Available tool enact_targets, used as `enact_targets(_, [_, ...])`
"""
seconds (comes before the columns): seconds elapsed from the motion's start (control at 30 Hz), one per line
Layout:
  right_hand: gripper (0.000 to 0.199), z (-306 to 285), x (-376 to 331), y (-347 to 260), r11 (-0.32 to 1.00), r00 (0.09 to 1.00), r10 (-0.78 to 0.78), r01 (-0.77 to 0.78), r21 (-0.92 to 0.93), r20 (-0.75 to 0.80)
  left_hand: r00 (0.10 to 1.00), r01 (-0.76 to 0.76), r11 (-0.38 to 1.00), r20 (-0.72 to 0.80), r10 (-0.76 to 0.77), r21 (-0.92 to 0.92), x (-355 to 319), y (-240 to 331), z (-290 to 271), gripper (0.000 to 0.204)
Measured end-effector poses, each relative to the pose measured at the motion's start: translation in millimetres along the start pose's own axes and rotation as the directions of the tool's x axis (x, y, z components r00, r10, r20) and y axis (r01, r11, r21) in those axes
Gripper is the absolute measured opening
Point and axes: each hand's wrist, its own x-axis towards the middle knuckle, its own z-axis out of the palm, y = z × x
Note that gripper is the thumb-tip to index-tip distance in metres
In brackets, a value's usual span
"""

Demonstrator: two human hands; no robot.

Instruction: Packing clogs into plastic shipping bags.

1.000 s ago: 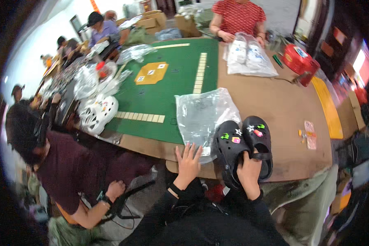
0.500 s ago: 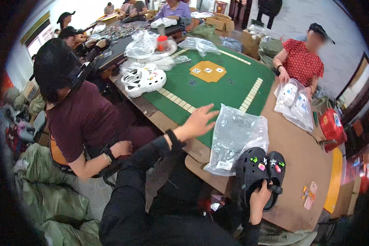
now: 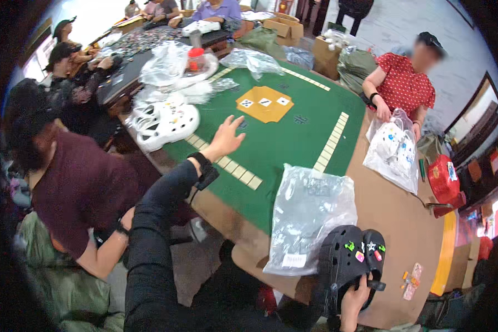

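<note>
Right hand (image 3: pixel 355 299) grips charm-studded black clogs (image 3: pixel 339 263) at their heel side; left hand (image 3: pixel 224 138), spread and empty, hovers above green mat (image 3: pixel 315 141) near white clogs (image 3: pixel 174 126).

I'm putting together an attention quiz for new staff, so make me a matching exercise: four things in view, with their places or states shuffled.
Things
1. Black clogs
2. Left hand
3. Clear bag
4. Red-lidded jar

Places or states
A. Open, extended over the green mat
B. Among clear plastic, beyond the white clogs
C. Gripped by the right hand
D. Lying partly on green, partly on brown tabletop

Pairs: 1-C, 2-A, 3-D, 4-B
</note>
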Motion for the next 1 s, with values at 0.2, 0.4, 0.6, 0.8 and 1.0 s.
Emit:
enact_targets(0.2, [0.061, 13, 4, 29, 0.994, 0.994, 0.1, -0.099, -0.037, 0.036, 0.999, 0.005, 1.0, 0.045, -0.005, 0.013, 53, -25, 48, 0.06])
enact_targets(0.4, [0.064, 0, -1, 19, 0.922, 0.898, 0.388, -0.38, -0.079, 0.209, 0.998, 0.054, 0.998, 0.043, -0.055, 0.022, 144, -47, 68, 0.058])
enact_targets(0.6, [0.063, 16, 28, 12, 0.941, 0.93, 0.335, -0.321, -0.109, 0.151, 0.996, 0.048, 0.987, -0.082, -0.035, 0.155, 234, -64, 79, 0.052])
enact_targets(0.8, [0.062, 23, 48, 12, 0.948, 0.943, 0.306, -0.29, -0.133, 0.13, 0.998, 0.06, 0.84, -0.015, -0.062, 0.539, 284, -67, 100, 0.055])
enact_targets(1.0, [0.062, 29, 52, 14, 0.953, 0.956, 0.277, -0.261, -0.154, 0.097, 0.981, 0.187, 0.937, -0.11, -0.161, 0.294, 283, -61, 117, 0.053])
